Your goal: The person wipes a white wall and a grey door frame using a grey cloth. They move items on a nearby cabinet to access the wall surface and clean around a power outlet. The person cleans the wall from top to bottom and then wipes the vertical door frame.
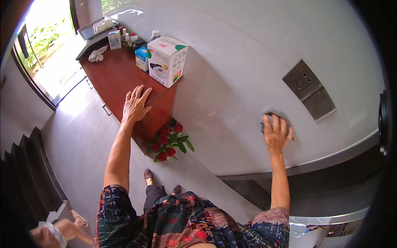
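Observation:
My left hand (137,105) rests with fingers spread on the reddish-brown wooden cabinet (109,74), near its closer end. Just beyond those fingertips stands a white carton (167,62) picturing a blood pressure monitor. Over on the right, my right hand (276,134) presses a grey cloth (278,113) against the glossy white wall (231,95). The fingers lie over the cloth and hide much of it; its edges look slightly blurred. Up and to the right of this hand is a dark wall socket (303,80) with a switch (319,103) below it.
Beside the carton are a blue box (142,58), several bottles and a crumpled tissue (98,54). Red roses (166,142) stick out at the cabinet's near end. A doorway (49,53) is at far left. Another person's leg (68,229) shows at lower left.

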### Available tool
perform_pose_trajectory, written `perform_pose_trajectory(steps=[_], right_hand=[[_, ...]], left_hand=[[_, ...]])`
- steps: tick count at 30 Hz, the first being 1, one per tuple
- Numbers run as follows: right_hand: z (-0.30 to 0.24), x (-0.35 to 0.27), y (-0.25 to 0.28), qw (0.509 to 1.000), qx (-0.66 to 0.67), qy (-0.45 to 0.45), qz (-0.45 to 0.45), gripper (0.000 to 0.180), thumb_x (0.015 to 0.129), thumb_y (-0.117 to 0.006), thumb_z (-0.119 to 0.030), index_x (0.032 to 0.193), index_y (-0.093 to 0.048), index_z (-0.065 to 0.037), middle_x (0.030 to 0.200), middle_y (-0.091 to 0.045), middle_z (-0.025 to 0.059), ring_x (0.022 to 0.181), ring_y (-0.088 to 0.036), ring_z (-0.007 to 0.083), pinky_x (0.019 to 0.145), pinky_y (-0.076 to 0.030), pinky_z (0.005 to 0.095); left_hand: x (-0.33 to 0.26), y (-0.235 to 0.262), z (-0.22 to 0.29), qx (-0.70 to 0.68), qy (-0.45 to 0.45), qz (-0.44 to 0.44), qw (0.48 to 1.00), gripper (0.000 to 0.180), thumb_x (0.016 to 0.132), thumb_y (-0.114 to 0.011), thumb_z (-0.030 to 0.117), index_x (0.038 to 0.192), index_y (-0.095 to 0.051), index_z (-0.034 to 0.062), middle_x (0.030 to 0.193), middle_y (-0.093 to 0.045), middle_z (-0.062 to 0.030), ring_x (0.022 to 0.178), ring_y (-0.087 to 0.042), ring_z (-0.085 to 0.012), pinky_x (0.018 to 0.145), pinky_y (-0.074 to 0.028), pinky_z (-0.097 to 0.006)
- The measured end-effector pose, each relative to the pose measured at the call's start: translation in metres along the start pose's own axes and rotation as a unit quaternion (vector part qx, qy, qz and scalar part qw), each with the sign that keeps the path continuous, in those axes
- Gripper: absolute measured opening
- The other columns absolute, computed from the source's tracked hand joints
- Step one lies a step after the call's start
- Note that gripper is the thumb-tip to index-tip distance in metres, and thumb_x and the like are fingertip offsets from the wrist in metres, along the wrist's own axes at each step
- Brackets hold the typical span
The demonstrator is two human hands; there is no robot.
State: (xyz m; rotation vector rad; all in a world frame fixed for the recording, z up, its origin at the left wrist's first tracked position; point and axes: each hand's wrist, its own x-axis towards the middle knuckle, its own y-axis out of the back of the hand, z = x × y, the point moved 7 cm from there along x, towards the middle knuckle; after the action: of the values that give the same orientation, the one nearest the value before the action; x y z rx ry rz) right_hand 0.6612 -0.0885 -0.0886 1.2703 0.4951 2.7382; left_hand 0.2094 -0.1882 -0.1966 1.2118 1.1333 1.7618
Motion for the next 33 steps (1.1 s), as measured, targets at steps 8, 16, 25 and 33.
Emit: perform_pose_trajectory(steps=[8, 16, 25, 33], right_hand=[[0.047, -0.074, 0.011, 0.995, -0.025, -0.097, -0.028, 0.048, 0.076, -0.068, -0.021, 0.121, -0.053, -0.028, 0.123, -0.049, 0.0017, 0.113, -0.043, 0.0246, 0.089, -0.029, 0.0505], [-0.093, -0.065, -0.058, 0.987, 0.057, 0.127, -0.085, 0.047, 0.08, -0.06, -0.023, 0.125, -0.051, -0.031, 0.128, -0.045, -0.0077, 0.116, -0.039, 0.0159, 0.089, -0.028, 0.0474], [-0.263, 0.034, -0.12, 0.932, 0.204, 0.247, -0.171, 0.045, 0.082, -0.054, -0.018, 0.126, -0.051, -0.016, 0.137, -0.04, -0.0002, 0.125, -0.033, 0.0181, 0.092, -0.032, 0.0431], [-0.361, 0.074, -0.16, 0.926, 0.196, 0.3, -0.118, 0.042, 0.083, -0.053, -0.021, 0.123, -0.053, -0.011, 0.136, -0.042, 0.0055, 0.127, -0.032, 0.0237, 0.1, -0.028, 0.0462]], left_hand=[[-0.001, 0.002, 0.004, 0.012, -0.002, 0.012, 1.0, 0.07, 0.073, -0.069, 0.027, 0.136, -0.04, 0.02, 0.141, -0.036, -0.0129, 0.133, -0.03, -0.0271, 0.107, -0.025, -0.048], [0.0, 0.005, 0.004, 0.023, 0.015, -0.004, 1.0, 0.071, 0.075, -0.069, 0.029, 0.138, -0.037, 0.0204, 0.142, -0.033, -0.0112, 0.133, -0.029, -0.0268, 0.107, -0.024, -0.045], [0.001, 0.004, 0.002, 0.017, 0.022, 0.0, 1.0, 0.068, 0.075, -0.068, 0.029, 0.136, -0.039, 0.0202, 0.142, -0.034, -0.0109, 0.133, -0.03, -0.0262, 0.108, -0.023, -0.045], [0.008, 0.005, 0.006, 0.003, 0.021, -0.012, 1.0, 0.07, 0.074, -0.07, 0.028, 0.136, -0.039, 0.0203, 0.142, -0.033, -0.0104, 0.133, -0.029, -0.0261, 0.108, -0.023, -0.044]])
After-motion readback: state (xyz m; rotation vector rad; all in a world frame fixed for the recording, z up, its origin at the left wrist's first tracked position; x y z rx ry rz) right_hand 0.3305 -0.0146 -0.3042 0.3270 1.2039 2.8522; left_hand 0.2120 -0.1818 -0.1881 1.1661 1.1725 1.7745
